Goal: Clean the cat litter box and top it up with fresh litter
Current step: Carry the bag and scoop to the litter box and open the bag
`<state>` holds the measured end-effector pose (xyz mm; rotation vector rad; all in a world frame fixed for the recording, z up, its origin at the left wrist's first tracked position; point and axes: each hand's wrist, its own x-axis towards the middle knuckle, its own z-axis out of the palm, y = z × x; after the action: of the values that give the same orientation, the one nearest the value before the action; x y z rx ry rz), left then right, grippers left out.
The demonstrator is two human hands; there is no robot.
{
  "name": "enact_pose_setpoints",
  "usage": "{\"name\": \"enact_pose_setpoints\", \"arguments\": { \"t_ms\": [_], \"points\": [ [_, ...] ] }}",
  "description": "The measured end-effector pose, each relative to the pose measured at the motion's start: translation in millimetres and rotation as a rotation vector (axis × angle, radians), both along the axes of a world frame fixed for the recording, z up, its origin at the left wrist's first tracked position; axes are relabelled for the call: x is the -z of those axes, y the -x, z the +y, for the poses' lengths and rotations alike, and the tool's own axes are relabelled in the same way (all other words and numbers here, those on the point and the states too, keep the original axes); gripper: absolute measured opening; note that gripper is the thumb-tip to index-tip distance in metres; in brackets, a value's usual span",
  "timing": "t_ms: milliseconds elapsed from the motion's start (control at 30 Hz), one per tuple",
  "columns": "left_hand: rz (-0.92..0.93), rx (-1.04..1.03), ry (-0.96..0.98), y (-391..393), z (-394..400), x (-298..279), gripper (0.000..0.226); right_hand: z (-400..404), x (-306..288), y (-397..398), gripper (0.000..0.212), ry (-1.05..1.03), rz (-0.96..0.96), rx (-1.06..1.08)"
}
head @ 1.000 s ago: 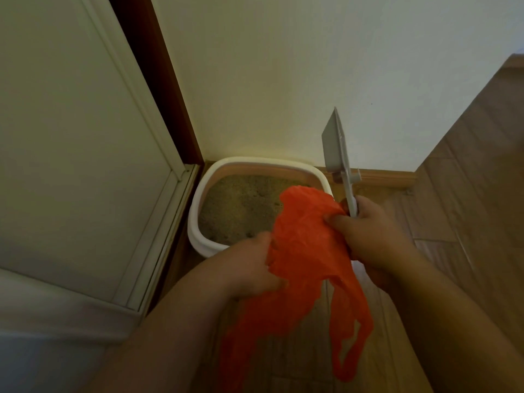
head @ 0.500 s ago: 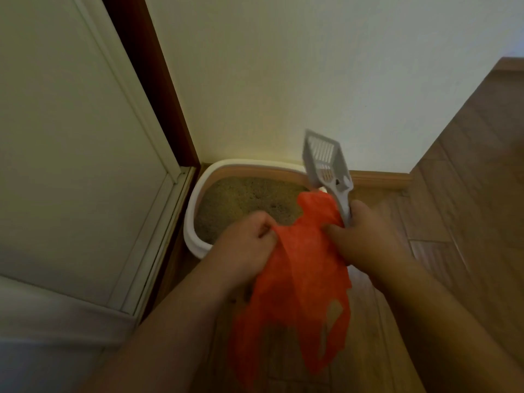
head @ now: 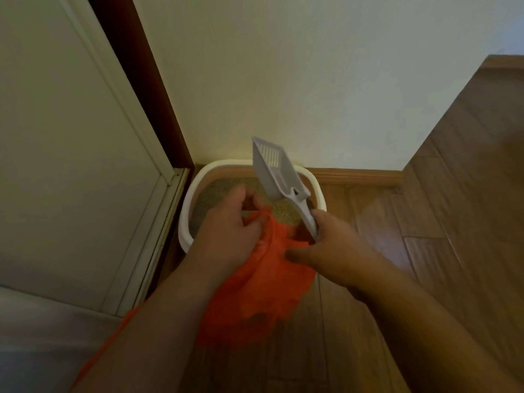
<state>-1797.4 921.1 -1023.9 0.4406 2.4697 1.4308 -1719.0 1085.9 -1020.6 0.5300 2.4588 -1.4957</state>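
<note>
Lowered since before, the crumpled orange bag (head: 263, 282) is gripped by both hands, right hand (head: 326, 245) also clutching the slotted grey scoop (head: 276, 168).

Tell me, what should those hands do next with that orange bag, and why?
Probably pull the bag's mouth open. The left hand and right hand both pinch the crumpled orange bag, which looks closed, and the scoop in the right hand is raised above the litter box with nothing visible in it. Scooping needs an open bag first.

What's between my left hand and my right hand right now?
In the head view, the orange plastic bag spans the gap between the left hand and the right hand, both gripping it in front of the litter box.
</note>
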Motion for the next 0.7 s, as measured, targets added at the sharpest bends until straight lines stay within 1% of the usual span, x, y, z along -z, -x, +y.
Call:
{"name": "enact_pose_setpoints", "arguments": {
  "t_ms": [67, 133, 167, 200, 267, 300, 333, 367, 400, 467, 500, 533, 600, 667, 700],
  "points": [
    [-0.005, 0.018, 0.003, 4, -3, 1, 0.026, 4, 4, 1, 0.023, -0.066, 0.023, 0.061],
    [-0.071, 0.051, -0.020, 7, -7, 2, 0.031, 6, 4, 2, 0.020, -0.054, 0.050, 0.095],
    [-0.113, 0.065, -0.043, 8, -7, 2, 0.033, 7, 5, 3, 0.023, -0.011, 0.060, 0.100],
    [-0.151, 0.074, -0.063, 8, -7, 2, 0.035, 7, 4, 3, 0.030, 0.056, 0.066, 0.099],
    [-0.193, 0.070, -0.105, 7, -5, 4, 0.036, 3, 4, 3, 0.052, 0.193, 0.058, 0.071],
    [-0.204, 0.067, -0.125, 7, -4, 4, 0.035, 1, 6, 3, 0.059, 0.194, 0.056, 0.055],
    [-0.214, 0.076, -0.144, 7, -3, 4, 0.035, -1, 8, 4, 0.061, 0.144, 0.055, 0.050],
    [-0.222, 0.095, -0.168, 7, -3, 5, 0.035, -2, 11, 5, 0.058, 0.073, 0.055, 0.059],
    [-0.227, 0.120, -0.197, 6, -2, 5, 0.036, -4, 12, 6, 0.051, 0.016, 0.058, 0.077],
    [-0.222, 0.180, -0.247, 4, -3, 4, 0.034, -4, 14, 8, 0.030, -0.033, 0.066, 0.111],
    [-0.190, 0.226, -0.255, 3, -5, 4, 0.031, -2, 15, 8, 0.022, -0.042, 0.060, 0.123],
    [-0.125, 0.280, -0.237, 2, -8, 3, 0.029, 0, 15, 8, 0.019, -0.041, 0.050, 0.140],
    [0.046, 0.388, -0.096, 5, -15, 6, 0.034, 6, 14, 8, 0.024, -0.022, 0.027, 0.184],
    [0.154, 0.437, 0.173, 11, -18, 8, 0.046, 13, 13, 8, 0.029, -0.009, 0.005, 0.214],
    [0.160, 0.443, 0.347, 14, -18, 10, 0.047, 16, 13, 8, 0.030, -0.015, -0.009, 0.216]
  ]
}}
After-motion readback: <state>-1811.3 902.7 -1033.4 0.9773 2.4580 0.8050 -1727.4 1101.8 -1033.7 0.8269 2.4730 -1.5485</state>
